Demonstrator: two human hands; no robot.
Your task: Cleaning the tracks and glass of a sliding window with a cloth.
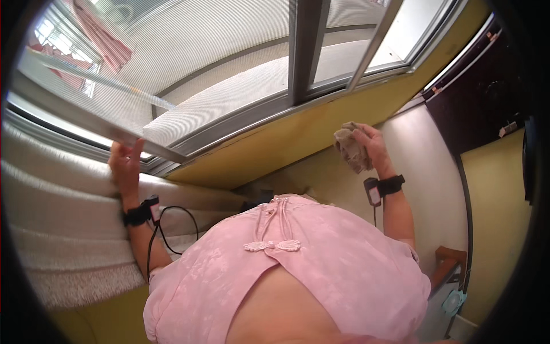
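Observation:
My left hand [123, 165] grips the edge of a metal-framed sliding window panel [96, 122] at the left, its fingertips partly behind the frame. The panel appears to carry a fine mesh screen [232, 38]. In my right hand [374, 146] is a crumpled beige cloth [353, 148], held up in the air to the right, apart from the window. The lower window track [240, 122] runs between the two hands, above a yellow wall [279, 144].
A pale curtain [64, 206] hangs at the left beside the window. A dark door [481, 94] stands at the far right. Lower right are a brown wooden piece [449, 262] and a light-blue object [454, 301]. A black cable [187, 208] loops from my left wrist strap.

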